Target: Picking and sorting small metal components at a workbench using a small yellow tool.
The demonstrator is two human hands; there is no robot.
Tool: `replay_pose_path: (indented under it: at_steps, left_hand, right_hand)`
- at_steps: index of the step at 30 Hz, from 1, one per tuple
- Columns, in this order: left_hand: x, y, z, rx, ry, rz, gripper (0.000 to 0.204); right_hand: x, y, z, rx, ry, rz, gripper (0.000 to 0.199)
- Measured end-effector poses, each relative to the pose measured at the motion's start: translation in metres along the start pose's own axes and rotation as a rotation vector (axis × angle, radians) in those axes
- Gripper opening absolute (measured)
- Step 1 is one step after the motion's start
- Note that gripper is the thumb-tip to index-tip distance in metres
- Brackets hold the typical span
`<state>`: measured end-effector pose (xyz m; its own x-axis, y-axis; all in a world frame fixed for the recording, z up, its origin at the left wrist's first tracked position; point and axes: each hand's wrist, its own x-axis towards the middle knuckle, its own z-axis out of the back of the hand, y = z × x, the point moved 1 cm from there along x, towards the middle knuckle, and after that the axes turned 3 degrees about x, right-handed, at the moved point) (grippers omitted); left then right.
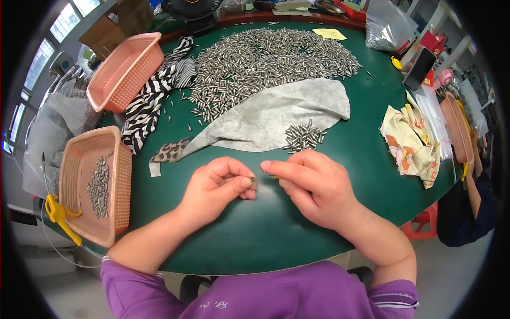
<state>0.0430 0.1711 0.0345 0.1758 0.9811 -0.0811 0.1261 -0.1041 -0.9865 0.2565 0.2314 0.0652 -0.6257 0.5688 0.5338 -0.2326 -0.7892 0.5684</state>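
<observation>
Over the green tabletop [249,228], my left hand [215,186] is closed in a pinch on a small metal part [252,179], mostly covered by the fingertips. Facing it a short gap away, my right hand [321,183] pinches something small between thumb and forefinger. A bit of yellow shows there, but its kind is hidden. Just beyond the right hand lies a small heap of silvery metal pins [304,136], partly at the edge of a grey cloth [276,111]. Behind the cloth spreads a large pile of similar metal parts [265,58].
On the left stand two pink plastic baskets, the nearer basket [125,181] holding metal parts, with a yellow air gun [62,219] at its side. Zebra-striped cloth [143,114] lies beside them. To the right are a crumpled patterned cloth [411,141] and a phone [419,69]. Another person's arm [473,189] shows.
</observation>
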Motion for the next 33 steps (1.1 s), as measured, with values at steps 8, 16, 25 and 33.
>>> replay_pose_path:
  at_steps: [8,16,25,33]
  left_hand:
    - [0.001,0.002,0.0,-0.056,-0.026,0.004,0.008]
    - [0.001,-0.004,-0.003,0.014,0.029,0.027,0.009]
    - [0.0,-0.001,-0.002,-0.057,-0.002,0.033,0.009]
    - [0.003,0.002,0.0,-0.119,-0.049,-0.032,0.014]
  right_hand:
    - [0.0,0.002,-0.006,0.138,0.034,0.01,0.037]
    - [0.003,0.004,-0.001,-0.022,0.068,0.03,0.038]
    - [0.003,0.0,-0.002,0.103,-0.044,-0.084,0.031]
    - [0.004,0.003,-0.004,0.168,0.031,-0.077,0.031]
